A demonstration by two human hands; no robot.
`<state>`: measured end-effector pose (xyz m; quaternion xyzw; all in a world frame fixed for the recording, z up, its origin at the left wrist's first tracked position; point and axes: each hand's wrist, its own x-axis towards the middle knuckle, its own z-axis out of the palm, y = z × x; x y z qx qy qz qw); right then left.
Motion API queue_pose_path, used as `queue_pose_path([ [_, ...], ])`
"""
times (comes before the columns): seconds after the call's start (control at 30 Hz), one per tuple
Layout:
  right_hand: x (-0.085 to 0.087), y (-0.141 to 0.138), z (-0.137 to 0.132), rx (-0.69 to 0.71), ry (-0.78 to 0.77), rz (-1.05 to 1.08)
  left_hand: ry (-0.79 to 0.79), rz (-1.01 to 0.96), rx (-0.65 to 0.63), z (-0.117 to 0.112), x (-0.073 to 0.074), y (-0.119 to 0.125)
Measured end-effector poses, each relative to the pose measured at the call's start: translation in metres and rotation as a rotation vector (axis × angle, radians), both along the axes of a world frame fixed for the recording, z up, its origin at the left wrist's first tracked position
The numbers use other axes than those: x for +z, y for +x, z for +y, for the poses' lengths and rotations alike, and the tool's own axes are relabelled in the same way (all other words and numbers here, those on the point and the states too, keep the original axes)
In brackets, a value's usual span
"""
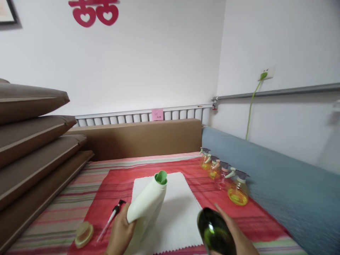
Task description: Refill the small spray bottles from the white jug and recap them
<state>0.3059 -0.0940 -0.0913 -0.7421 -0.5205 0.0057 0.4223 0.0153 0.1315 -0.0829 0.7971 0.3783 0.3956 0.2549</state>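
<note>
White bottle [148, 202] in hand, we work over a broad red cloth [117, 180] with a smaller white mat [177, 205] on it. The bottle leans, mouth up, above the mat, the fingers of our left hand [123, 226] clamped around it; those of our right hand [236, 232] grip a dark green vessel [215, 230]. Four spray bottles [239, 191] line the right side; a pump [115, 211] lies left, near a pale lid [84, 233]. We judge this to be the handling step, calling next for steadiness around the mouth's green piece [160, 177].
</note>
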Motion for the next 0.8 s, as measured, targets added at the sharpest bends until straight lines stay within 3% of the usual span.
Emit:
queue_pose_path([
  [0.2, 0.097, 0.012, 0.046, 0.057, -0.109, -0.299, -0.038, 0.147, -0.083, 0.0, 0.017, 0.013],
  [0.33, 0.133, 0.017, 0.077, 0.125, -0.119, -0.499, -0.056, 0.184, -0.1, 0.01, 0.028, 0.019],
  [0.53, 0.157, 0.024, 0.108, 0.147, -0.234, -0.705, -0.045, 0.287, -0.109, 0.027, 0.039, 0.033],
  [0.8, 0.159, 0.039, 0.126, 0.21, -0.298, -0.853, -0.071, 0.424, -0.075, 0.03, 0.057, 0.051],
])
